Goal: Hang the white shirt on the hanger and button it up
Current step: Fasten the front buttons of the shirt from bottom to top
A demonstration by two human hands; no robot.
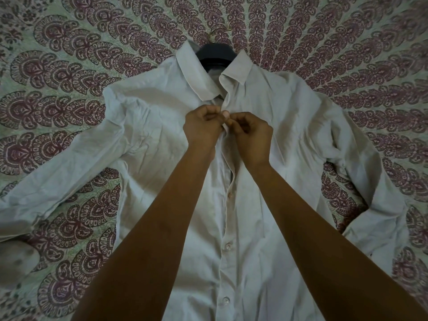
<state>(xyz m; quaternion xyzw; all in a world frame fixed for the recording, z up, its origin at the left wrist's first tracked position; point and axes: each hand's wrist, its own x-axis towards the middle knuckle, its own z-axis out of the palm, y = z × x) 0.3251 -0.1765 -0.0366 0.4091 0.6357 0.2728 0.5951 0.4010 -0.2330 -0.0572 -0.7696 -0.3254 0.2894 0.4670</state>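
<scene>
As the left hand [203, 129] and right hand [251, 139] pinch the white shirt's [159, 135] placket, their grip hides any button

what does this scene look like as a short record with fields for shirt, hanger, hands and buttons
shirt: white shirt lies front up, sleeves spread, on a patterned bedspread
hanger: dark hanger sits inside the collar, hook pointing away
left: left hand pinches the front edge below the collar
right: right hand pinches the facing edge, right beside it
buttons: three buttons show lower down the front; any between the hands is hidden
</scene>
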